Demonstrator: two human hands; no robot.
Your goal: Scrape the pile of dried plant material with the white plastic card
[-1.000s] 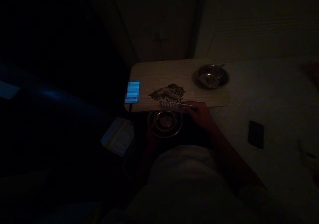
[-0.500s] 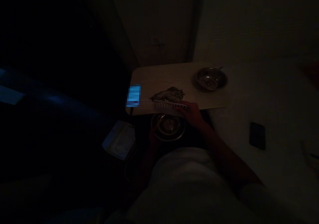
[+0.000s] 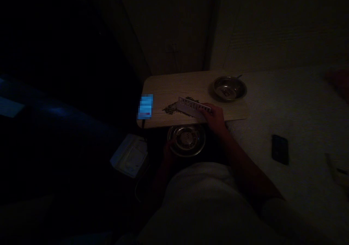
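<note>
In dim light, my right hand (image 3: 216, 118) is closed on the near-right end of a white, flat piece with a row of slots (image 3: 191, 108). This piece is tilted over a pile of small dark grains or seeds (image 3: 170, 109), hiding part of it. The pile lies on a small light wooden table (image 3: 160, 85). Just below the table's near edge, my left hand (image 3: 168, 150) grips the left rim of a shiny metal bowl (image 3: 201, 148). Some small dark bits show inside that bowl. The left fingers are mostly in shadow.
Another metal bowl (image 3: 230, 89), with a utensil handle at its rim, stands on the table's right end. A lit, blurred screen (image 3: 145, 107) is at its left end. A dark phone (image 3: 280, 149) lies on the pale surface at right. A whitish box (image 3: 131, 156) is at lower left.
My right hand has raised the slotted piece from the table's near edge to over the pile, tilting it. My left hand still holds the bowl below the edge.
</note>
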